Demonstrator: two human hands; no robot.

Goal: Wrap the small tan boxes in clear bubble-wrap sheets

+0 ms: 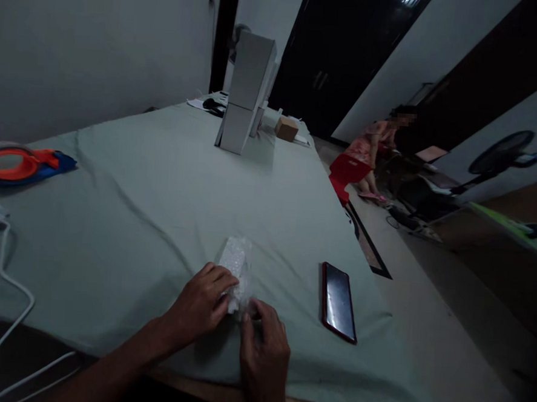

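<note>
A small oblong bundle in clear bubble wrap point(236, 255) lies at the near side of the cloth-covered table; what it wraps cannot be made out. My left hand point(205, 297) grips the bundle from the left, fingers over its top and thumb at its near end. At the bundle's near right corner, my right hand point(264, 340) pinches the loose edge of the wrap between thumb and fingers. A phone point(339, 302) with a dark red case lies to the right of my hands, touched by neither.
Tall white boxes point(245, 96) stand mid-table, with a small brown box point(286, 129) behind. An orange tape dispenser point(16, 162) sits at the left, above a white cable point(15, 282). Right of the table are a red chair point(347, 172), a seated person point(374, 147) and a fan point(501, 154).
</note>
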